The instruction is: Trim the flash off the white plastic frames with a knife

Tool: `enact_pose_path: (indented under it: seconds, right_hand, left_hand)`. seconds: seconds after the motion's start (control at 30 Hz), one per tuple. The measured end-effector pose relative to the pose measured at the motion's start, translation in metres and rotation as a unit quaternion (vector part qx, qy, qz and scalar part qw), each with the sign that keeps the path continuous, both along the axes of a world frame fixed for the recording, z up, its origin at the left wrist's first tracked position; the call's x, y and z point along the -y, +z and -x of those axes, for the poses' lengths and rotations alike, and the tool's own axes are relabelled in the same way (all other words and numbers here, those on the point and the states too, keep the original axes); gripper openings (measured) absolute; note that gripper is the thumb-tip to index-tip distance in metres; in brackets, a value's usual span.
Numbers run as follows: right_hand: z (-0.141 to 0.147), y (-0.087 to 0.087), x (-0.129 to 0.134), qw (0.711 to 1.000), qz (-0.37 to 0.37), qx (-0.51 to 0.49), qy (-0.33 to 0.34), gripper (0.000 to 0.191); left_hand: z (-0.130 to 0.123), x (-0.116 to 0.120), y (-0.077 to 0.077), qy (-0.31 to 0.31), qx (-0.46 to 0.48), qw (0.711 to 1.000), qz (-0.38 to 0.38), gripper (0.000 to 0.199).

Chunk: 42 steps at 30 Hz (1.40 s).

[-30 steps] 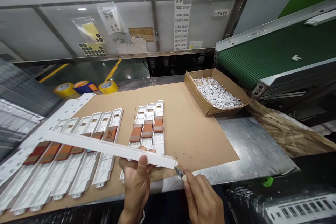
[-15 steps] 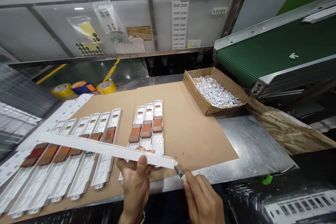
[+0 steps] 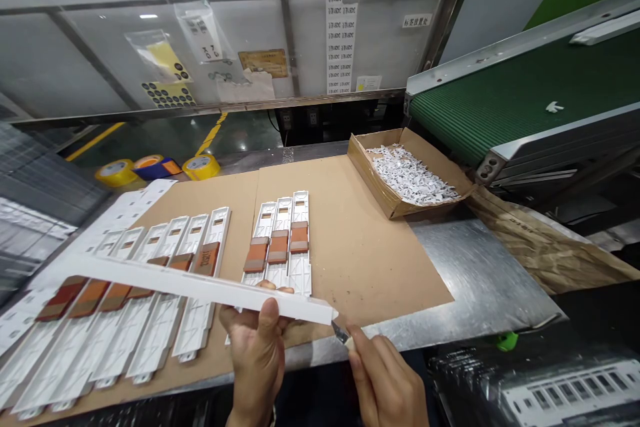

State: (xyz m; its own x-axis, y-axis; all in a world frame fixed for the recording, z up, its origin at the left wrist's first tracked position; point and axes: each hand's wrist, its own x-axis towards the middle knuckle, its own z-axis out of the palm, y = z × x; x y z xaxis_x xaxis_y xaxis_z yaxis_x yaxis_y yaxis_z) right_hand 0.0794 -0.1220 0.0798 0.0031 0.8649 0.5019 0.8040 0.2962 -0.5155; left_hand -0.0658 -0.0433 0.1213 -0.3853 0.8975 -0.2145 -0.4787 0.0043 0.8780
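Note:
Across the front of the table I hold a long white plastic strip (image 3: 200, 285), its far end pointing left. My left hand (image 3: 256, 347) is closed around it near its right end, thumb on the near face. In my right hand (image 3: 387, 373) is a small knife (image 3: 341, 333), its blade at the strip's right end and its handle mostly hidden by the fingers. Behind the strip lie white plastic panels (image 3: 200, 320) in a row on the left, with orange-brown blocks (image 3: 206, 258) on them. Three similar panels (image 3: 300, 267) sit side by side in the middle.
A cardboard box (image 3: 380, 190) of small white scraps stands at the back right, beside a green conveyor belt (image 3: 480, 107). Tape rolls (image 3: 201, 167) are at the back left. Cardboard (image 3: 370, 247) covers much of the metal table (image 3: 480, 260). Brown paper (image 3: 545, 233) hangs at the right.
The strip's right end has shifted slightly right and down, and a small raised sliver shows at its corner. Both hands keep their grip, with the blade still at that end.

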Motion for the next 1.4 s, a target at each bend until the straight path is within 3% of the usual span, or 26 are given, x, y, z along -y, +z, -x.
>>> enact_pose_path:
  seconds: [0.7,1.17,1.4]
  right_hand:
    - [-0.0005,0.0013,-0.0035,0.998,-0.043,0.018,-0.032,0.031]
    - [0.0006,-0.0008,-0.0008,0.999,-0.033,0.010,-0.021,0.031]
    - [-0.0005,0.0000,-0.0021,0.999,-0.034,0.015,-0.013,0.033]
  left_hand:
    - [0.0019,0.0013,0.0019,-0.008,-0.024,1.000,0.018,0.053]
    - [-0.0019,-0.0010,0.0012,-0.003,-0.004,1.000,-0.013,0.053]
    - [-0.0018,0.0001,0.0036,0.003,-0.005,1.000,0.016,0.055]
